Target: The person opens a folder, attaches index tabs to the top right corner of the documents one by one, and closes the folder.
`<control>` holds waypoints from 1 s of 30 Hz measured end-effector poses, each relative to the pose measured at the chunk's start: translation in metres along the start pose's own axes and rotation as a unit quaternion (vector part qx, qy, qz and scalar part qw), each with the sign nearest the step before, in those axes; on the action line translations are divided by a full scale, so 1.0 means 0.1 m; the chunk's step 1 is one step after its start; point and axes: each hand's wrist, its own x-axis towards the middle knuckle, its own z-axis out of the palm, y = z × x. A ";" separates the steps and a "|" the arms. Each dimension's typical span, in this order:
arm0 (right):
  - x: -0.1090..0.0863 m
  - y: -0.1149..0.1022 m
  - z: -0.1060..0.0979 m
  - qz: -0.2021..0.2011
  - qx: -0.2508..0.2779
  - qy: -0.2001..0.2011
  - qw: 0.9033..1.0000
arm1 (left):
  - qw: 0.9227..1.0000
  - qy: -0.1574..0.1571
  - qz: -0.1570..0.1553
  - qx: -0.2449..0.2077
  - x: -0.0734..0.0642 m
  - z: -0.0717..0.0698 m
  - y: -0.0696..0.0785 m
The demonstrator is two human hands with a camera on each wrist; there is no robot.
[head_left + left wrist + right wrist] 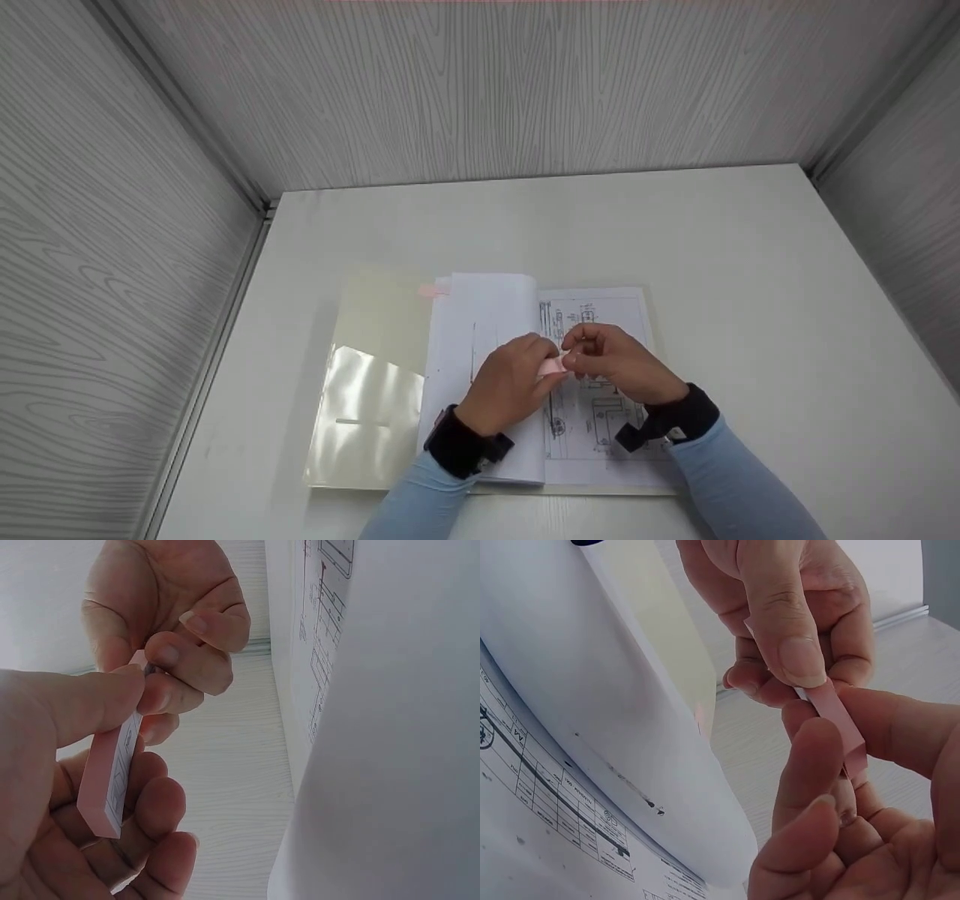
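Observation:
A small pad of pink sticky notes (552, 366) is held between both hands above an open folder of printed drawings (600, 420). My left hand (510, 379) grips the pad, its thumb lying along the pink face in the left wrist view. At the pad's other end, the fingertips of my right hand (619, 364) pinch its edge. The right wrist view shows the pink pad (836, 720) between the two hands' fingers. Whether a single sheet is lifted from it cannot be made out. A pink sticky tab (433, 291) sticks out from the left pages' upper edge.
The turned white pages (487, 307) curve up near the fold. Left of them lies the folder's glossy pale yellow cover (375, 397). A white table (742, 262) carries the folder, with wood-grain panels (480, 90) at the back and sides.

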 end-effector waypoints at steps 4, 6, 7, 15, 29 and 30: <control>0.00 0.01 -0.01 0.000 -0.009 0.003 1.000 | 1.000 0.001 0.000 0.000 0.00 -0.01 0.00; 0.00 0.02 -0.01 0.001 -0.011 0.003 1.000 | 1.000 0.006 -0.003 0.000 0.01 -0.01 0.00; 0.00 0.02 -0.02 0.001 -0.009 0.003 1.000 | 1.000 0.009 -0.004 -0.002 0.01 -0.01 0.00; 0.02 0.00 -0.06 -0.017 0.036 -0.001 0.999 | 0.997 0.067 -0.020 -0.031 0.03 -0.03 0.00; -0.01 -0.03 0.02 -0.017 0.006 -0.010 1.000 | 0.998 0.051 0.002 -0.029 0.01 -0.03 -0.01; -0.01 -0.03 0.03 -0.022 0.001 -0.007 1.000 | 0.998 0.050 0.004 -0.029 0.01 -0.03 -0.01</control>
